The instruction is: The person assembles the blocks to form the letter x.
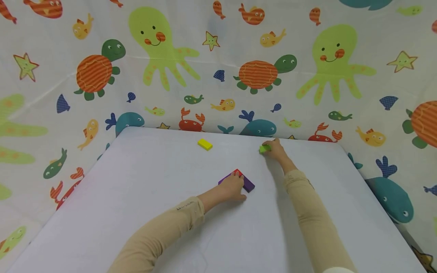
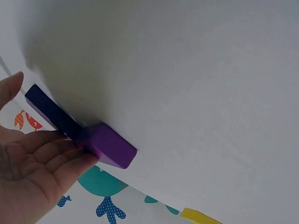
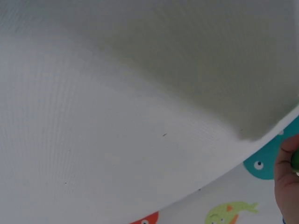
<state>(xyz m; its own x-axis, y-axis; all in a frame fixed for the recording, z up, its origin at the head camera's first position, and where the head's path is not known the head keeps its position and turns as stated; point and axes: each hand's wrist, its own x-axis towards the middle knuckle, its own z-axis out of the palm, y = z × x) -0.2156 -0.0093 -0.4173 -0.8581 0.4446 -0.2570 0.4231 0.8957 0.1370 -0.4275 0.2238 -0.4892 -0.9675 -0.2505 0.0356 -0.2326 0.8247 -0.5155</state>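
Observation:
My left hand (image 1: pixel 233 187) rests its fingers on a red block (image 1: pixel 237 172), with the thumb spread away. Purple blocks lie under and beside it: a dark purple block (image 1: pixel 248 184) to the right and a purple block (image 1: pixel 223 179) partly hidden behind the hand. In the left wrist view, nearly straight fingers touch the dark purple block (image 2: pixel 53 109) and the brighter purple block (image 2: pixel 114 147), which meet at an angle. Toward the table's far edge, my right hand (image 1: pixel 275 149) pinches a green block (image 1: pixel 264 149). The right wrist view catches only part of that hand (image 3: pixel 286 179) and a sliver of green.
A yellow block (image 1: pixel 205 144) lies near the far edge of the white table (image 1: pixel 136 189), left of the right hand. Behind the table hangs a curtain (image 1: pixel 211 76) printed with sea animals.

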